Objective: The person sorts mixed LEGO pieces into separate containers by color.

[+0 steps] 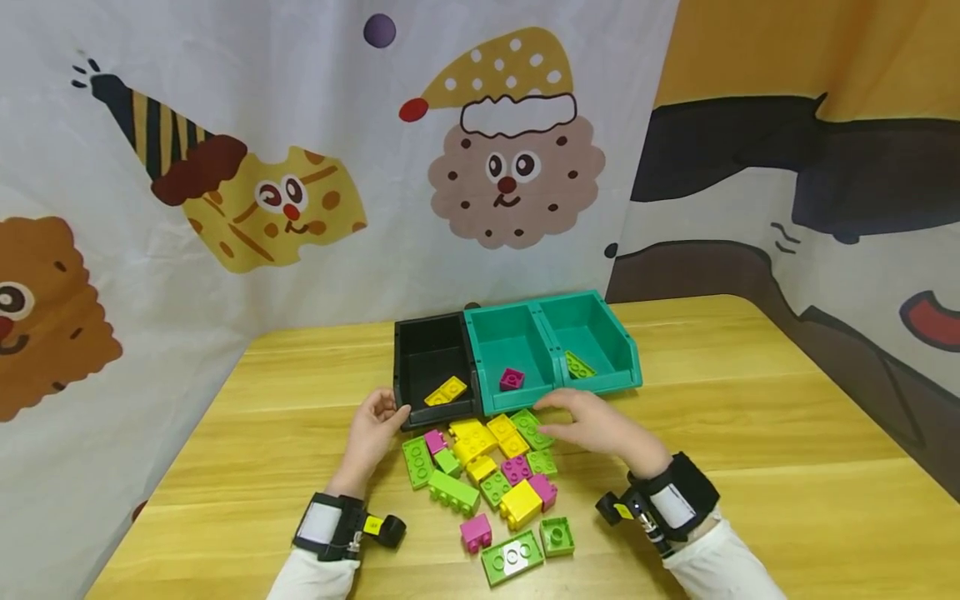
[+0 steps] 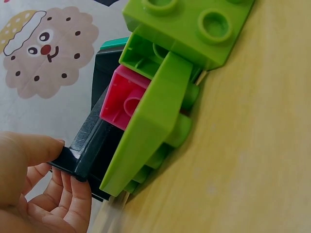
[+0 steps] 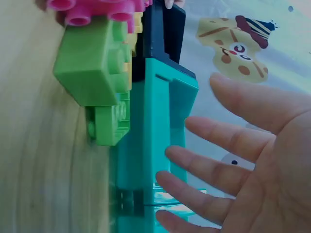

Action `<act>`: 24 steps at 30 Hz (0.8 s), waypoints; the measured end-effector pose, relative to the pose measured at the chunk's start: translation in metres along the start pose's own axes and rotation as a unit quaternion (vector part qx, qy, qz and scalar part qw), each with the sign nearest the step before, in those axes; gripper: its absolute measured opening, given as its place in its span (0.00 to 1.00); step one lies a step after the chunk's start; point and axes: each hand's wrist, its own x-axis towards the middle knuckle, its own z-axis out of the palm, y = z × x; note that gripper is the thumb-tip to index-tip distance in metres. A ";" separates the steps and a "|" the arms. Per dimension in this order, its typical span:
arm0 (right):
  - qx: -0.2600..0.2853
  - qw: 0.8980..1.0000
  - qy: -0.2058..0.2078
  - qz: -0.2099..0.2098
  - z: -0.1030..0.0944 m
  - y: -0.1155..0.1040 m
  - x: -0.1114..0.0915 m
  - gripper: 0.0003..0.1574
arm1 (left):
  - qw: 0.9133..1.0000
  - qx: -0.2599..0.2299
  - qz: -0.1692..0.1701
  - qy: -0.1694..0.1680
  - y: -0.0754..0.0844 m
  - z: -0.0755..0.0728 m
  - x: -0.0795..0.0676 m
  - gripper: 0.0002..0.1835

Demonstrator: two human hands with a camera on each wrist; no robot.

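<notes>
My left hand [image 1: 377,422] pinches the front left corner of the black bin [image 1: 401,367]; in the left wrist view the thumb lies over its rim and the fingers curl below. A yellow brick [image 1: 446,392] lies inside that bin. My right hand [image 1: 596,421], fingers spread and holding nothing, hovers by the front of the teal double bin [image 1: 517,402]. One teal compartment has a magenta brick [image 1: 512,379], the other a yellow-green triangular piece [image 1: 578,365]. Right below the right hand's fingertips is a green brick [image 1: 532,428].
Several loose bricks lie in front of the bins, among them a large yellow brick [image 1: 521,504], a long green brick [image 1: 453,492] and a pink brick [image 1: 476,532]. Nearest me is a flat green piece with a white patch [image 1: 512,558]. A printed cloth [image 1: 315,292] hangs behind the wooden table [image 1: 225,467].
</notes>
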 end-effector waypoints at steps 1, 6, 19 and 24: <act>-0.003 1.000 -0.007 0.005 0.000 0.000 0.001 0.24 | 1.000 -0.002 0.000 0.000 0.000 0.000 0.000 0.10; -0.016 0.999 -0.041 0.021 0.007 -0.003 0.003 0.25 | 1.000 -0.008 0.000 0.002 0.001 0.000 0.001 0.10; -0.029 0.997 -0.061 0.041 0.024 0.003 0.008 0.22 | 1.000 0.000 -0.003 0.000 0.000 0.000 0.000 0.10; -0.029 0.996 -0.052 0.063 0.022 0.005 0.007 0.23 | 1.000 0.004 -0.003 -0.001 0.001 0.000 -0.001 0.10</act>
